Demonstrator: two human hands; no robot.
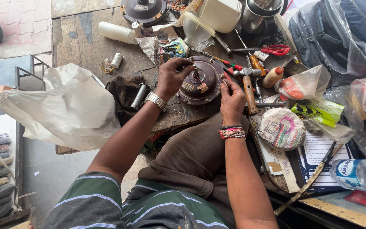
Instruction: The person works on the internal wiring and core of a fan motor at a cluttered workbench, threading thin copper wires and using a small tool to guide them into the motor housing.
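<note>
Head view: brown round motor housing on tabletop, still closed; left hand pinches its rim, right hand pinches its edge; hammer beside, unused.

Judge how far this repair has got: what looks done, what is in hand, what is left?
Done: the round brown motor housing lies out on the wooden bench, shaft up, with a hammer and red-handled scissors close by. In hand: the left hand touches its top edge near the shaft, and the right hand works at its right rim. Left: the housing looks closed, so any inside work seems yet to come.
</note>
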